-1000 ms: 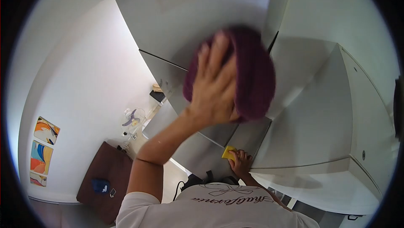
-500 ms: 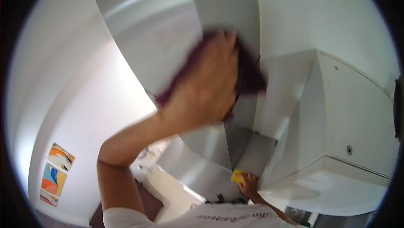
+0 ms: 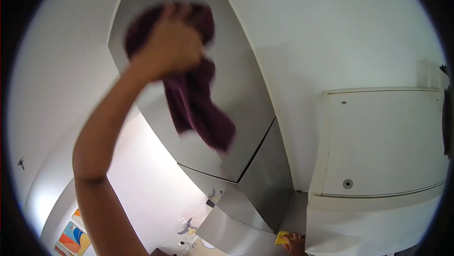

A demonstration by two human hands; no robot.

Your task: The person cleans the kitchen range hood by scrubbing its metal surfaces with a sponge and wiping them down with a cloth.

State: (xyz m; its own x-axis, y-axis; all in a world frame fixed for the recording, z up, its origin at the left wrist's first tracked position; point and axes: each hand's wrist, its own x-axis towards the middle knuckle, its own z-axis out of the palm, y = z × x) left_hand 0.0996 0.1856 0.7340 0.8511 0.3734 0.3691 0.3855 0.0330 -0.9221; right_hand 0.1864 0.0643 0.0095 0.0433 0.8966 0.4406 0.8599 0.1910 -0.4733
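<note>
One limp maroon cloth (image 3: 201, 109) clenched in left fingers (image 3: 167, 12); right fingers (image 3: 295, 235) curled tight on yellow sponge (image 3: 281, 238).

Maroon cloth (image 3: 201, 112) at ten o'clock, yellow sponge (image 3: 281, 238) at five, grey panel (image 3: 236, 67) at twelve, orange-and-blue patterned prints (image 3: 73, 239) at eight.

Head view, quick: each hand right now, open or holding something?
Left hand: closed, holding the purple cloth.
Right hand: closed, holding the yellow sponge.

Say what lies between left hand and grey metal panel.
In the head view, a purple cloth in the left hand; contact with the panel is unclear.
</note>
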